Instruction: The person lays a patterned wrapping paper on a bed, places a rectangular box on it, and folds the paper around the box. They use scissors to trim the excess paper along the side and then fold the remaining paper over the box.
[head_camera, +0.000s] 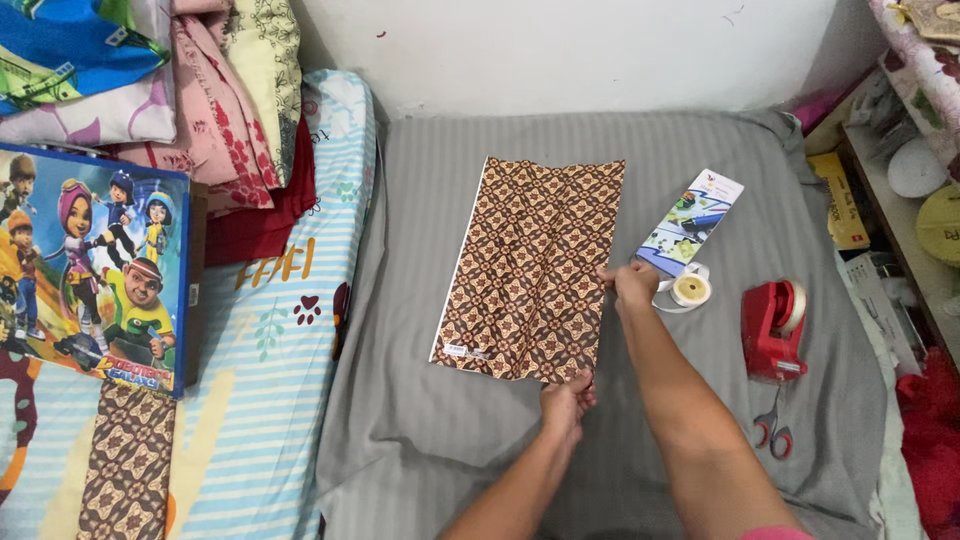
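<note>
- The brown patterned sheet (530, 265), flat on the grey bed (440, 420), is pinched along its right edge by the fingers of both hands
- Left hand (568, 397) fingers are clamped on the near corner, right hand (632, 283) fingers on mid-edge
- The edge is best kept taut and straight between the two pinches

In the middle lies a wrapping sheet (530, 268) in brown batik with cream and dark diamond motifs and a white left edge. The bedsheet (450, 420) under it is grey with fine stripes. At the right stand a red tape dispenser (771, 318) and red-handled scissors (772, 428). The left sheet (265, 400) shows pale blue and cream stripes with dark red paw prints.
</note>
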